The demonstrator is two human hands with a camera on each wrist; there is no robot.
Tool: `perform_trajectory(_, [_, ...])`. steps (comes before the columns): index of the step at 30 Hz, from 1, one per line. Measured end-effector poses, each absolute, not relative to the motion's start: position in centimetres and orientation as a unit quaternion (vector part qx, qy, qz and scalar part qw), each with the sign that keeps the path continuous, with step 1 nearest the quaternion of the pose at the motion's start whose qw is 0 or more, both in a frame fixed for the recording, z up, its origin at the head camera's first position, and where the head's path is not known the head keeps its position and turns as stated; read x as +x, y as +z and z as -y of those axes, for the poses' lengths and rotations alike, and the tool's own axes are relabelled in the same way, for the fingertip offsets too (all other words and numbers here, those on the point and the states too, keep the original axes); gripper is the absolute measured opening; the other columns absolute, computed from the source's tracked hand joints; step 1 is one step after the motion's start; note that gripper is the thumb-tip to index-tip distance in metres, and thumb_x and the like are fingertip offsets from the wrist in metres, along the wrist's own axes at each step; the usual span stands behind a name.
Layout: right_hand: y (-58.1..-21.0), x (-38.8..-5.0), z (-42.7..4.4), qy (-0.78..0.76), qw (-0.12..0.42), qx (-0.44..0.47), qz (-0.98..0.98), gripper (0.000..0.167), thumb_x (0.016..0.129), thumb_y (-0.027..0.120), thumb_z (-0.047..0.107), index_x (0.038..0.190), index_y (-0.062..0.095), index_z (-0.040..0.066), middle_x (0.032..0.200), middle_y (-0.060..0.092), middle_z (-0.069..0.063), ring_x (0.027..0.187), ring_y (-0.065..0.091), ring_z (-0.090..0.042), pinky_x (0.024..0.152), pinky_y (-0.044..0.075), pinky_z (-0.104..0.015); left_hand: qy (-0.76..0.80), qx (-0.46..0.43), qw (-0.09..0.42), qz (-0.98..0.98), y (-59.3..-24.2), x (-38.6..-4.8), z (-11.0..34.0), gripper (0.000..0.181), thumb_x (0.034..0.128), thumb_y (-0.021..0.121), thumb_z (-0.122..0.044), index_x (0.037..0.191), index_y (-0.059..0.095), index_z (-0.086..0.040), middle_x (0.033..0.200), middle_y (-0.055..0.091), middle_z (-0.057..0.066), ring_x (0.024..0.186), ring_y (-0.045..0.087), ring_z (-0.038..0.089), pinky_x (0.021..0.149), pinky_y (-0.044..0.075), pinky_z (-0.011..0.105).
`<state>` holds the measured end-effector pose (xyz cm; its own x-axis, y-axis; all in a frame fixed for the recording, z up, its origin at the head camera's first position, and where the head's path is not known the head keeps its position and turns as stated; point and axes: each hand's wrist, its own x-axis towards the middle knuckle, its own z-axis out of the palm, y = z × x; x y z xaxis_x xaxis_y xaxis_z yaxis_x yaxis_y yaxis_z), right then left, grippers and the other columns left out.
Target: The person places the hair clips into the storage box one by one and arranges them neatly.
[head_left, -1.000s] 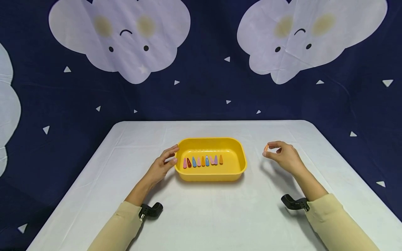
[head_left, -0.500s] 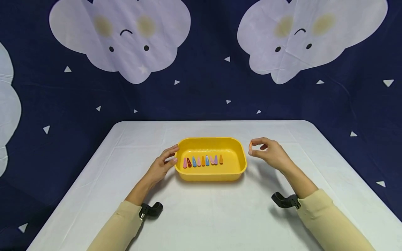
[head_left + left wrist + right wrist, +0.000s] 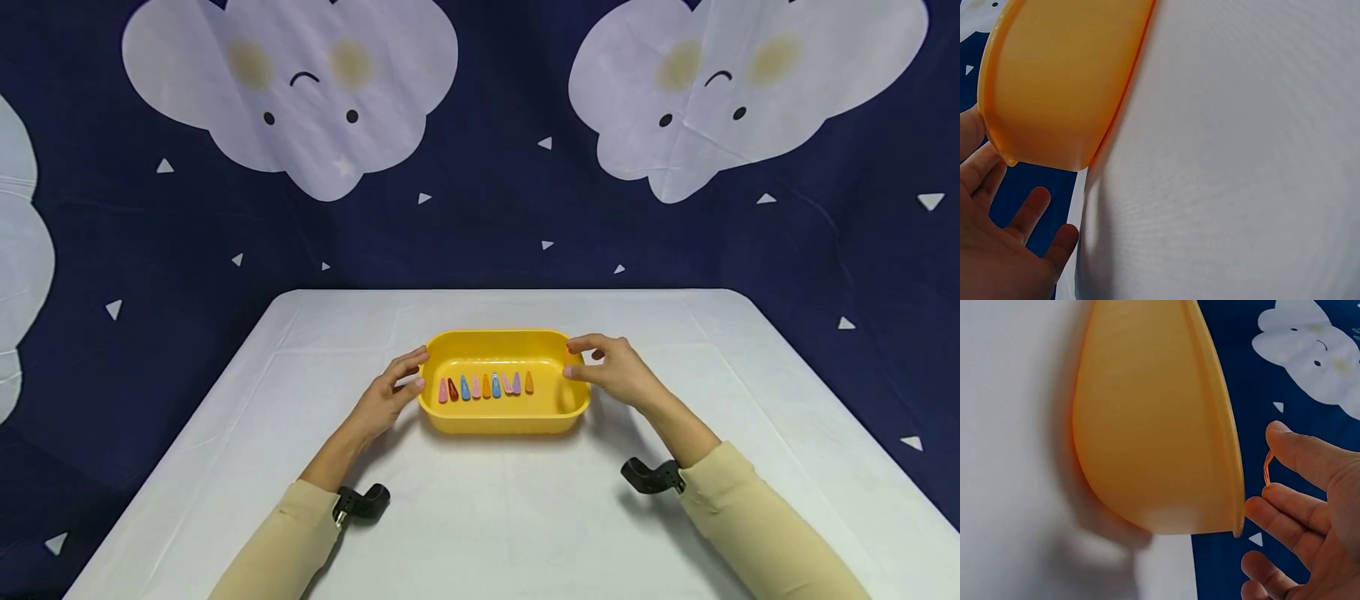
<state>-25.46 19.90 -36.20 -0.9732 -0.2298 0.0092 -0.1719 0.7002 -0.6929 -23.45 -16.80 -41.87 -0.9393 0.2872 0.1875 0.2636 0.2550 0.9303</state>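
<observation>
A yellow plastic basin (image 3: 504,423) stands in the middle of the table. Several small snap hair clips lie in a row on its floor, among them a dark red clip (image 3: 453,389), a blue clip (image 3: 497,385) and an orange clip (image 3: 528,382). My left hand (image 3: 381,403) holds the basin's left rim between thumb and index finger, its other fingers spread outside. Over the right rim, my right hand (image 3: 621,375) pinches another orange hair clip (image 3: 1267,470) between thumb and index finger. That clip stands on edge in the right wrist view.
A white cloth covers the table (image 3: 495,508). Behind hangs a dark blue curtain (image 3: 480,242) with cloud faces and small triangles. Each wrist wears a black camera mount, the left mount (image 3: 363,502) and the right mount (image 3: 649,477). The basin floor right of the row is bare.
My right hand has moved left with the orange hair clip, from above the table to over the basin's right rim. The left hand and the row of clips stay where they were.
</observation>
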Motion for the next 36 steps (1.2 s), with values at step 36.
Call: perform_trajectory(36, [-38.0,-27.5,-16.4,-0.343,0.051,-0.111,-0.931,0.044,0.078,0.076,0.030,0.117,0.066,0.012,0.115,0.069,-0.008,0.111,0.038,-0.032,0.092,0.032,-0.044,0.583,0.170,0.010,-0.794,-41.8,-23.4,16.7,0.044,0.0973,0.051,-0.015,0.140,0.044,-0.006,0.155,0.029,0.007,0.136,0.034,0.037,0.112,0.029,0.053])
